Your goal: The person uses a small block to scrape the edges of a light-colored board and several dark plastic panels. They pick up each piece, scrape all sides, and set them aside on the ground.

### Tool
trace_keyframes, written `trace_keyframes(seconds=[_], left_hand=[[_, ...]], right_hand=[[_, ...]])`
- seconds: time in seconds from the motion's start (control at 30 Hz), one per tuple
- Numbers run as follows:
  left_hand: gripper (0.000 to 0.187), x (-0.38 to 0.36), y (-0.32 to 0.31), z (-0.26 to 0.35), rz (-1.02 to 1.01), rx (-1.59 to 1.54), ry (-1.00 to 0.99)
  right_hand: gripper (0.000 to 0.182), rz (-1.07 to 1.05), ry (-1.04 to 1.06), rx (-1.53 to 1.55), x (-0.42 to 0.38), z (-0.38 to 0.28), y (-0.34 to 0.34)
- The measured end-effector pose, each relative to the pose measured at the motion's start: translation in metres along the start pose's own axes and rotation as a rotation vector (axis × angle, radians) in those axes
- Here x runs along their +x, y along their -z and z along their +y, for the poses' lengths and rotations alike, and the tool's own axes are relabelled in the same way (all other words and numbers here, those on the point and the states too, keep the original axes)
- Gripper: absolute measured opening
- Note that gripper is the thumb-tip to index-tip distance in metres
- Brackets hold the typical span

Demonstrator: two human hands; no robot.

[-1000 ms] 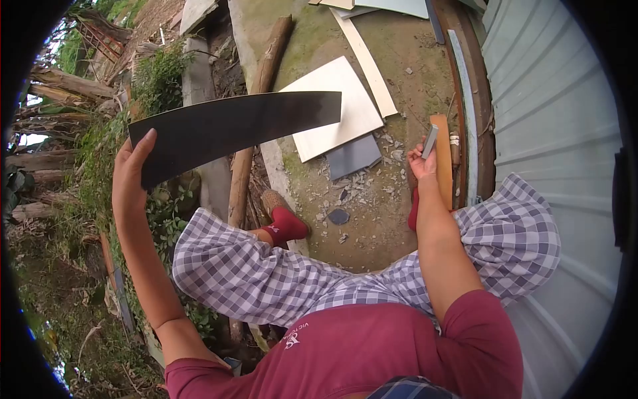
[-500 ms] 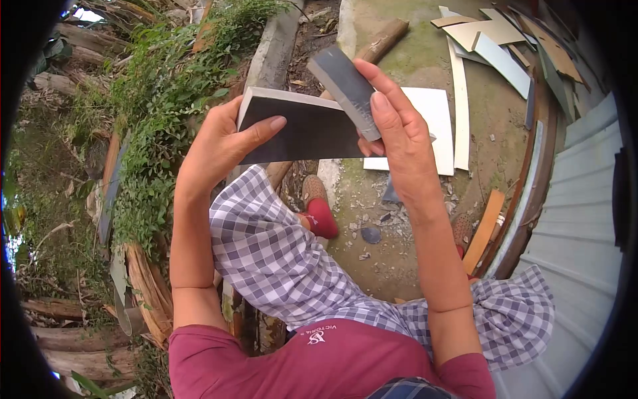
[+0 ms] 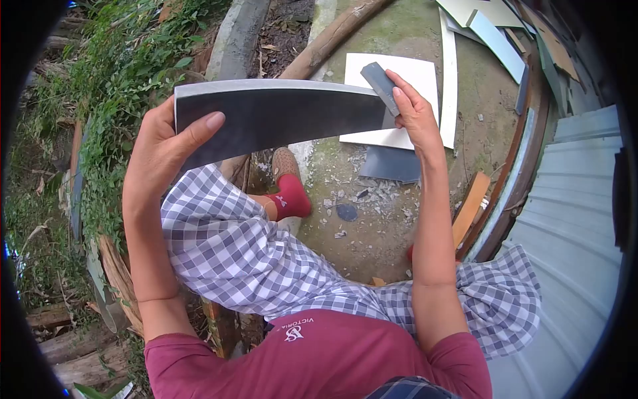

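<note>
My left hand point(image 3: 156, 146) grips the left end of a long dark-faced board point(image 3: 279, 113), thumb across its face. The board's pale upper edge faces up, and it tapers toward the right in this view. At that right end my right hand point(image 3: 420, 123) is closed around a small dark grey rectangular block point(image 3: 381, 86). The block lies tilted across the board's end and appears to touch its edge; my fingers partly hide the contact. Below, a white sheet point(image 3: 359, 66) lies on the ground, with a dark grey offcut point(image 3: 389, 165) beside it.
Small chips and a round dark piece point(image 3: 346, 212) litter the concrete. Stacked board scraps point(image 3: 498, 46) lie at upper right, near a corrugated metal sheet point(image 3: 571, 199). A wooden pole point(image 3: 332, 38) crosses the top; an orange-brown strip point(image 3: 470, 206) lies right. Plants point(image 3: 106, 133) grow at left.
The right hand with the block has moved away from my left hand, out to the board's right end. More of the board shows, and my left hand sits farther left.
</note>
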State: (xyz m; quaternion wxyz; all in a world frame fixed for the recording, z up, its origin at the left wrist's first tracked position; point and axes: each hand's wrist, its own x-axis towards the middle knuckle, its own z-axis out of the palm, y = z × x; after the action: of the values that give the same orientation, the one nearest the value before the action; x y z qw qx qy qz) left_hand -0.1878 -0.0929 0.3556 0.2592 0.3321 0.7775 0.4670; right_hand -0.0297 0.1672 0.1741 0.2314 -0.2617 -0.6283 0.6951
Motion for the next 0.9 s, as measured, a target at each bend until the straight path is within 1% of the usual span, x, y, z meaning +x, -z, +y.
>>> trace_keyframes(seconds=[0.07, 0.13, 0.2, 0.27, 0.3, 0.33, 0.37, 0.4, 0.47, 0.5, 0.57, 0.63, 0.73, 0.83, 0.9], left_hand=[[0.033, -0.002, 0.004, -0.002, 0.009, 0.002, 0.006], [0.033, -0.003, 0.005, -0.004, -0.010, 0.033, -0.030], [0.033, -0.005, 0.005, -0.002, -0.025, 0.026, -0.041], [0.033, -0.008, 0.003, 0.004, -0.038, 0.020, -0.068], [0.034, -0.010, 0.002, 0.007, -0.044, 0.011, -0.054], [0.036, -0.010, 0.001, 0.010, -0.053, 0.000, -0.040], [0.036, -0.010, 0.001, 0.012, -0.048, 0.002, -0.050], [0.036, -0.012, 0.003, 0.015, -0.046, 0.005, -0.051], [0.036, -0.008, 0.004, 0.015, -0.053, -0.012, -0.053], [0.036, -0.005, 0.005, 0.013, -0.059, -0.018, -0.060], [0.036, -0.005, 0.004, 0.017, -0.054, -0.004, -0.086], [0.037, -0.005, 0.003, 0.018, -0.055, -0.032, -0.090], [0.039, -0.003, 0.007, 0.011, -0.054, -0.038, -0.142], [0.041, -0.002, 0.009, 0.014, -0.054, -0.034, -0.159], [0.042, -0.004, 0.008, 0.017, -0.071, -0.054, -0.163]], right_hand=[[0.036, 0.063, -0.109, -0.034, 0.014, 0.038, 0.036], [0.035, 0.179, -0.199, -0.017, 0.025, 0.074, 0.068], [0.035, 0.285, -0.236, -0.013, 0.032, 0.107, 0.100], [0.037, 0.429, -0.267, -0.142, 0.035, 0.133, 0.126], [0.037, 0.428, -0.256, -0.140, 0.038, 0.164, 0.146], [0.039, 0.484, -0.203, -0.308, 0.040, 0.202, 0.170], [0.041, 0.540, -0.146, -0.476, 0.044, 0.218, 0.181], [0.041, 0.543, -0.127, -0.478, 0.038, 0.202, 0.173], [0.043, 0.806, -0.027, -0.216, 0.014, 0.161, 0.128], [0.043, 0.780, -0.020, -0.205, 0.012, 0.136, 0.104], [0.044, 0.721, -0.033, 0.093, 0.006, 0.080, 0.054], [0.048, 0.512, 0.154, 0.027, -0.001, 0.025, 0.011], [0.051, 0.316, 0.308, 0.044, -0.036, -0.053, -0.058], [0.051, 0.188, 0.412, 0.020, -0.069, -0.086, -0.099], [0.052, 0.137, 0.387, 0.065, -0.074, -0.085, -0.111]])
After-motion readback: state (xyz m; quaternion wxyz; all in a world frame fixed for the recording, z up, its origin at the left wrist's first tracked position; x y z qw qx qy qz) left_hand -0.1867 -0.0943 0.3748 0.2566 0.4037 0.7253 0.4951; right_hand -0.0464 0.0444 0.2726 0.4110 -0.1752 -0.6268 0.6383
